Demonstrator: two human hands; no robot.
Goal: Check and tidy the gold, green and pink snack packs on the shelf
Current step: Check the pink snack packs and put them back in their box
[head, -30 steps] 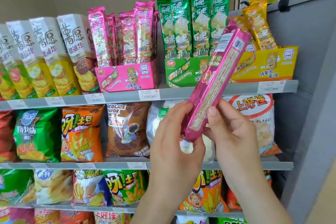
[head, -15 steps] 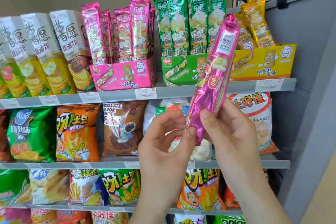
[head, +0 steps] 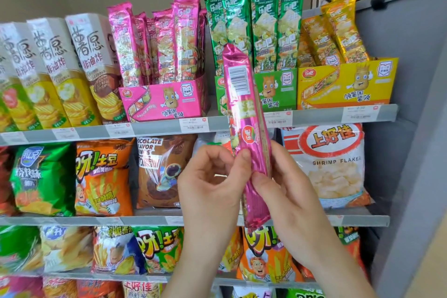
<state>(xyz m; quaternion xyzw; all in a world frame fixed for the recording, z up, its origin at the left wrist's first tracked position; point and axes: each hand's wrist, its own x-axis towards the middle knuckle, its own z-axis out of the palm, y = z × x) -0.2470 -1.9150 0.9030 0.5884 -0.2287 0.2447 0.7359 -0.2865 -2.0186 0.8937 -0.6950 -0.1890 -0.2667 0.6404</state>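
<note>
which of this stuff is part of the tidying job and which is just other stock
Job: held pink pack, left hand, right hand, pink packs in their box, green packs, gold packs.
Just other stock: white cartons, chocolate snack bag, shrimp flakes bag, orange fries bag.

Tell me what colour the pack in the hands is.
The pack is shiny pink, clearest in the head view.
</note>
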